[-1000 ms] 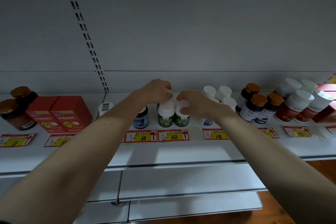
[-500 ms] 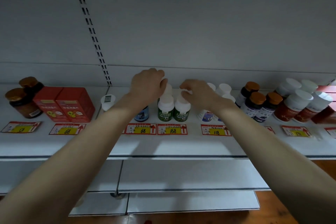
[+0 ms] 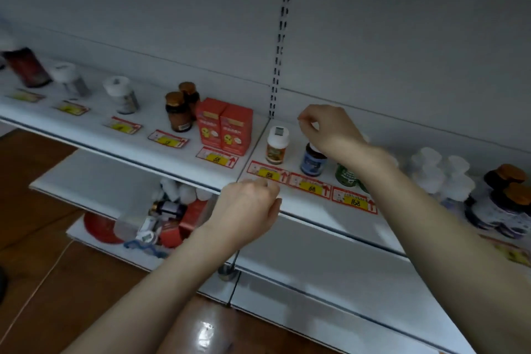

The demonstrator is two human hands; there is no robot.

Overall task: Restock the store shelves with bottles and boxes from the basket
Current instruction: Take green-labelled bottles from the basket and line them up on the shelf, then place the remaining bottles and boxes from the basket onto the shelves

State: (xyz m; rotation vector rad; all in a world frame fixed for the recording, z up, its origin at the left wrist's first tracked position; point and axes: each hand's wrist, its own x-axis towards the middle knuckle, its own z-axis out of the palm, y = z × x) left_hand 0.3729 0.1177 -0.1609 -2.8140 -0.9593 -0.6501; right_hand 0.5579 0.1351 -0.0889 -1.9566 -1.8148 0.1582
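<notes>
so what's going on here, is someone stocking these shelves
Yes, a person is restocking a store shelf. Neither hand visibly holds anything: the right hand hovers just above the blue-labelled bottle on the shelf, and the left hand, loosely curled, is in front of the shelf edge. The basket sits lower down to the left with bottles and boxes in it, so there is more to put up.

Left hand (image 3: pixel 247 207) low, right hand (image 3: pixel 330 129) raised; fingers (image 3: pixel 308 120) loosely curled (both empty)

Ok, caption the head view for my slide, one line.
Left hand and right hand hover loosely curled at the shelf, the right above a blue-labelled bottle.
</notes>
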